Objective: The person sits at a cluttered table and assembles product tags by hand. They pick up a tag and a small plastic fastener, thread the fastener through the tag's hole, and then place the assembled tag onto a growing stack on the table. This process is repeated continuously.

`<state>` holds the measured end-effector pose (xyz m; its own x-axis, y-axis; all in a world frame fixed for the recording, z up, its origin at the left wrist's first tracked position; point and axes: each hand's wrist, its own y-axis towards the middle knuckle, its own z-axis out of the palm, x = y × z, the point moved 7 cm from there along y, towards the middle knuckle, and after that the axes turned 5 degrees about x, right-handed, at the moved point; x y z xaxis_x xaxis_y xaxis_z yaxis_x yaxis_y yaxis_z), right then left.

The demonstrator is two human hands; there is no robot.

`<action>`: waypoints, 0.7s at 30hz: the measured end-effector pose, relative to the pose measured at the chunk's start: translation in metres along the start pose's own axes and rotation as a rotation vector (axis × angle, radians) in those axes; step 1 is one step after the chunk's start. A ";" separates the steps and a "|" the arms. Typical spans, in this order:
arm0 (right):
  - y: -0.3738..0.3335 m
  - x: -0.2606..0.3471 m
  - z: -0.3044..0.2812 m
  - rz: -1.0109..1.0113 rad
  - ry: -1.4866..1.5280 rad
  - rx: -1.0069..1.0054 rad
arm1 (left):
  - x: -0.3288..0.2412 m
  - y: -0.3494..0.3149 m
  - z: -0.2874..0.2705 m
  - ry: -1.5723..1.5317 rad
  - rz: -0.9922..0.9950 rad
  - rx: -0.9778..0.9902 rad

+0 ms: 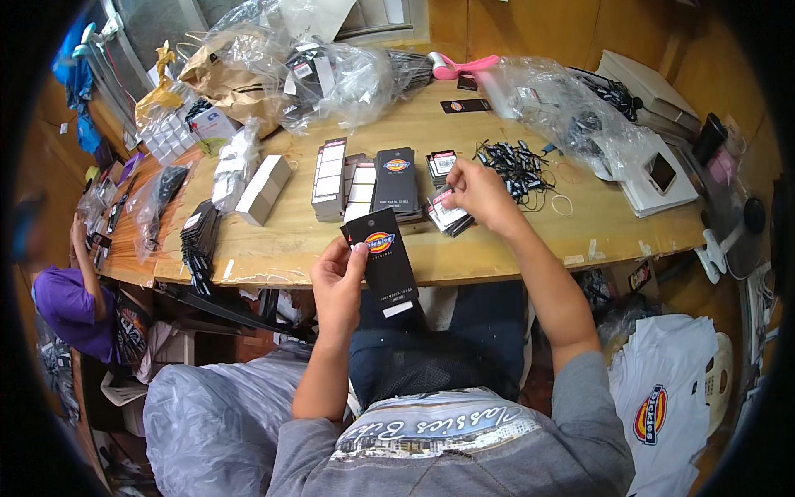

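Note:
My left hand (pixel 338 272) pinches a black hang tag (pixel 391 269) near its upper left edge, over the table's front edge. A white strip shows below the tag's bottom end. My right hand (pixel 483 197) has thumb and forefinger closed at the top edge of a stack of small white tags with red bands (pixel 447 219). Just behind lies a second stack of small barcode tags (pixel 442 164). Between my hands and farther back sits a stack of larger black hang tags (pixel 396 186). White tag stacks (pixel 330 180) stand to its left.
Black tag strings (pixel 513 166) lie piled right of my right hand. A white box-shaped stack (pixel 265 190) and strung black tags (pixel 199 236) are at left. Plastic bags (pixel 356 87) line the back. A phone (pixel 661 172) rests at right. Another person in purple (pixel 70 302) sits far left.

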<state>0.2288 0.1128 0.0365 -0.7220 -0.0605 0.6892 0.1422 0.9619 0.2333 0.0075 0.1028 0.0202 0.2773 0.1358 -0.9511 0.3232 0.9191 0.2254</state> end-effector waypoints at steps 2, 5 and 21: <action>-0.009 -0.003 -0.002 0.077 0.365 0.070 | 0.000 -0.005 0.005 0.073 0.063 -0.080; -0.042 0.026 0.003 0.005 0.893 0.109 | 0.005 -0.013 0.011 0.228 0.154 -0.067; -0.049 -0.024 -0.073 -0.217 -0.309 -0.306 | 0.016 -0.038 0.037 0.109 0.008 0.148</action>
<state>0.2886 0.0475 0.0583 -0.9177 -0.1242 0.3774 0.1254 0.8108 0.5717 0.0329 0.0562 0.0043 0.1832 0.1900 -0.9645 0.4530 0.8545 0.2543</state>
